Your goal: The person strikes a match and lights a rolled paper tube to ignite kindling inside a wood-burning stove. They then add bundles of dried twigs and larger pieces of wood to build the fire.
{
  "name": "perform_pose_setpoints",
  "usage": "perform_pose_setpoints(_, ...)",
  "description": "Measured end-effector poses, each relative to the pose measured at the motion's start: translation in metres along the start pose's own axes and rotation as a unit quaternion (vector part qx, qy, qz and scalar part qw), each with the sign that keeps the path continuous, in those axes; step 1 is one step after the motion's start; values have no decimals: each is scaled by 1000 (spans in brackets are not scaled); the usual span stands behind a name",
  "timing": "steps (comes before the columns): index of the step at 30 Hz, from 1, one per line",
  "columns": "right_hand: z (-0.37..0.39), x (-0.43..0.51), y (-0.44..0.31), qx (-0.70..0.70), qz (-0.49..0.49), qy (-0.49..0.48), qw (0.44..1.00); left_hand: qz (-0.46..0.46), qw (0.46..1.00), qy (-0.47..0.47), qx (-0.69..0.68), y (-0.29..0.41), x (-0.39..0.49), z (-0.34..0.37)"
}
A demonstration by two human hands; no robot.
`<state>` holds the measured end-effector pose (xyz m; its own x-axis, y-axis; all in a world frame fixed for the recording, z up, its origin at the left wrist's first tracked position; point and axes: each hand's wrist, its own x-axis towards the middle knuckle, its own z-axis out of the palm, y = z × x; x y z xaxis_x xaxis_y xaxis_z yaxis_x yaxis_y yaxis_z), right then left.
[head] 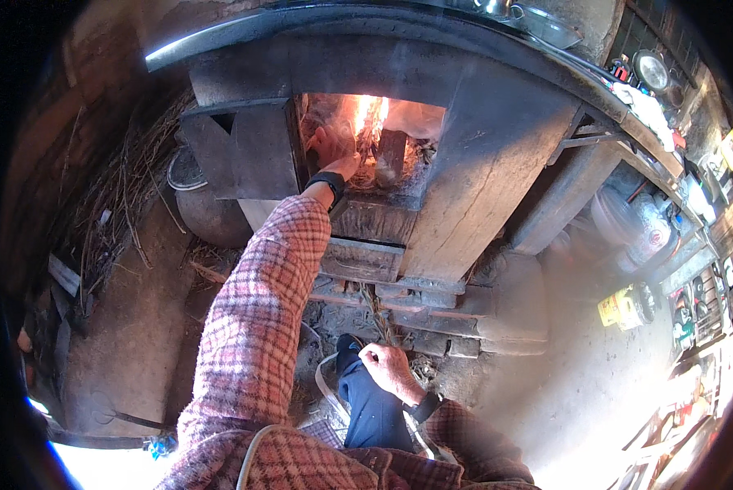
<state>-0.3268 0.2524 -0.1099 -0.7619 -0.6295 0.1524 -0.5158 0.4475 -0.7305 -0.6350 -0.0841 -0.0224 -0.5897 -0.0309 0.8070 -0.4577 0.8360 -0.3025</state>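
My left hand (337,150) reaches inside the firebox opening (431,168) of a wood-burning stove. It is beside the flames (369,116) and burning sticks; glare and smoke hide whether its fingers hold anything. A thick piece of firewood (391,153) sticks out towards me, to the right of that hand. Straw-like kindling and pale ash (400,187) lie at the mouth of the opening. My right hand (390,369) rests loosely curled at my knee in dark trousers (372,407), with nothing visible in it.
Left of the stove stand a dark round pot (210,214) and a heap of thin branches (127,190). Bricks (428,300) and loose straw (375,312) lie below the firebox. A yellow-labelled tub (624,306) is on the floor to the right. Metal tongs (136,419) lie lower left.
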Motion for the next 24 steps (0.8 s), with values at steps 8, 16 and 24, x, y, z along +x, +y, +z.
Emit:
perform_pose_setpoints(8, 2, 0, 2, 8, 4, -3, 1000, -15, 979, -102, -173, -4, 21, -20)
perform_pose_setpoints(16, -1, 6, -5, 21, 46, -26, 998, -34, 995, -80, 49, 3, 30, 10)
perform_pose_setpoints(24, -1, 8, -16, -14, -17, -16, 1000, 141, 931, -18, -336, -77, -45, -229)
